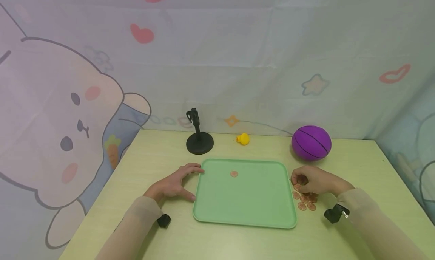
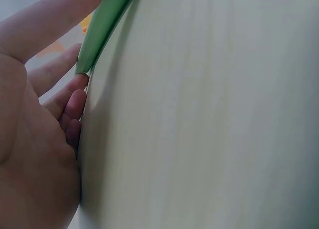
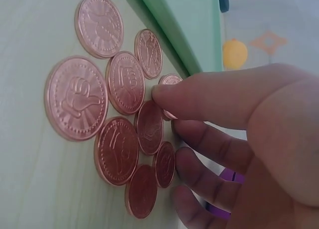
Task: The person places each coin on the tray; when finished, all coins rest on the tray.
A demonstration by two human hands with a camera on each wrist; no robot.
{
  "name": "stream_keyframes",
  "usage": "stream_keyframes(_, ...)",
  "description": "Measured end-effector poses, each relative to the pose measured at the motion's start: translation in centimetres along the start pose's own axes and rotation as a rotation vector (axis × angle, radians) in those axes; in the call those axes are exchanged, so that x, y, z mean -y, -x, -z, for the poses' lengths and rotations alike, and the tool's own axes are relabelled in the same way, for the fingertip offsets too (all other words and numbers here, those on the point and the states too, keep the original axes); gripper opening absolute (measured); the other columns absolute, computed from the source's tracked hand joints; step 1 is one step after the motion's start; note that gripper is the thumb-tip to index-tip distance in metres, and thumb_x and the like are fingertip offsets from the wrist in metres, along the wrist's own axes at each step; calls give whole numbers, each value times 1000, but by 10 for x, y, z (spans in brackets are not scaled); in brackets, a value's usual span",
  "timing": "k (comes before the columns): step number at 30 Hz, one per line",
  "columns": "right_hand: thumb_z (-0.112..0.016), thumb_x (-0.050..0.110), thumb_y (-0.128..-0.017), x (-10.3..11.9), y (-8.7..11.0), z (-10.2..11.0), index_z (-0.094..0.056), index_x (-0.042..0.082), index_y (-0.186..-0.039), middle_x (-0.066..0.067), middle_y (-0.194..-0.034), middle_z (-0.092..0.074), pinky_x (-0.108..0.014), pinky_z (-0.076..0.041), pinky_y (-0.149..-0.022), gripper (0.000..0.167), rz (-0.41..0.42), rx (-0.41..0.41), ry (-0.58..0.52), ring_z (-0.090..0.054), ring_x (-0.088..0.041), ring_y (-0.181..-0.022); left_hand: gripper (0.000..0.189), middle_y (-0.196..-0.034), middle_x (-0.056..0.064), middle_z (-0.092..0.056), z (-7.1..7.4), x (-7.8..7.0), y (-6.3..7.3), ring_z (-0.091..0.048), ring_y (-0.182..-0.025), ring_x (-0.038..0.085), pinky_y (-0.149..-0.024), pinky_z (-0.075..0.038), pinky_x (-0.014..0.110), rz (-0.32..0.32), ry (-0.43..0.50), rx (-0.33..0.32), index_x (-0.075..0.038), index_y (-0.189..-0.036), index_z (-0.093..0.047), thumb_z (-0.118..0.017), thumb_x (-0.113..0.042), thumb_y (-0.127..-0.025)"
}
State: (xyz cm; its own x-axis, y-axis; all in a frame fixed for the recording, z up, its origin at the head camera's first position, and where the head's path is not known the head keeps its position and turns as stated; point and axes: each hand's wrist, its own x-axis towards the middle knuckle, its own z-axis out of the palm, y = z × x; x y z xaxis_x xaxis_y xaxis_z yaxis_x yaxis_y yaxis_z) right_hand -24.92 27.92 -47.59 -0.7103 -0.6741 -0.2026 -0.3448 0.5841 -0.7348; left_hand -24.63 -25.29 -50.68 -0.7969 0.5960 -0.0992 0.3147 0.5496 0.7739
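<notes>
A green tray (image 1: 244, 225) lies in the middle of the table with one copper-coloured coin (image 1: 234, 174) on it. My left hand (image 1: 176, 181) rests at the tray's left edge, thumb and fingers spread along the rim. To the right of the tray, several copper coins (image 1: 302, 206) lie in a cluster on the table. Over them is my right hand (image 1: 312, 180), fingers bent downward. In the right wrist view, its thumb overlaps one coin (image 3: 172, 82) beside the tray, and the index fingertip is right at that coin's edge. A thumbs-up relief shows on the nearest coin (image 3: 77, 98).
Behind the tray stand a black stand (image 1: 199, 143) with a round base and a small yellow toy (image 1: 243, 139). A purple ball (image 1: 311, 143) sits beyond my right hand. A printed cloth (image 1: 238, 63) hangs along the table's back edge.
</notes>
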Motion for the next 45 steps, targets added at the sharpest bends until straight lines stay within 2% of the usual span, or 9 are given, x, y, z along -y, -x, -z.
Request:
stream_keyframes(6, -71, -6, -89, 1, 0, 0, -63, 8, -93, 3, -76, -58, -26, -50, -56, 17, 10, -47, 76, -57, -10, -54, 89, -168, 7, -30, 0, 1, 0, -21, -155, 37, -122, -17, 66, 1, 9, -1, -25, -149, -55, -98, -29, -72)
stream_keyframes(12, -68, -8, -88, 3, 1, -2, -65, 5, -96, -1, -72, -61, -27, -50, -47, 16, -36, -50, 27, -59, -15, -48, 89, -168, 6, -30, -1, -1, 0, -21, -155, 37, -122, -17, 66, 8, 14, 1, -25, -149, -55, -98, -29, -72)
stream_keyframes(19, -67, -9, -89, 7, 0, -1, -68, 7, -96, -1, -74, -64, -28, -52, -50, 17, -52, -119, 82, -62, -16, -55, 88, -168, 7, -29, -1, -3, 1, -21, -155, 37, -122, -17, 66, 10, 14, 1, -24, -149, -55, -98, -27, -72)
stream_keyframes(24, -67, -8, -90, 9, 1, 0, -69, 6, -98, -3, -72, -65, -29, -52, -49, 16, -52, -119, 59, -63, -19, -54, 88, -168, 6, -29, -1, -2, 0, -20, -156, 36, -122, -16, 66, 14, 14, 6, -24, -149, -55, -98, -28, -72)
stream_keyframes(31, -71, -4, -92, 2, 0, 0, -77, 5, -107, 1, -82, -72, -27, -57, -63, 18, -25, -144, 74, -67, -14, -64, 89, -169, 6, -29, 0, 0, 0, -20, -156, 36, -122, -17, 66, 19, 0, 10, -25, -150, -54, -98, -31, -72)
stream_keyframes(37, -72, -5, -90, -2, 1, 0, -78, 2, -114, -3, -71, -69, -29, -53, -48, 25, -53, -124, -1, -62, -17, -50, 89, -168, 7, -29, 0, 2, 0, -20, -156, 36, -122, -16, 66, 12, 10, 3, -24, -150, -55, -98, -30, -72)
stream_keyframes(45, -74, -6, -89, -5, 1, 0, -77, 0, -116, -2, -72, -68, -27, -49, -46, 28, -57, -128, 13, -60, -16, -51, 88, -168, 8, -29, 0, -1, 0, -20, -156, 37, -122, -16, 66, 4, 9, 1, -23, -149, -55, -98, -28, -73)
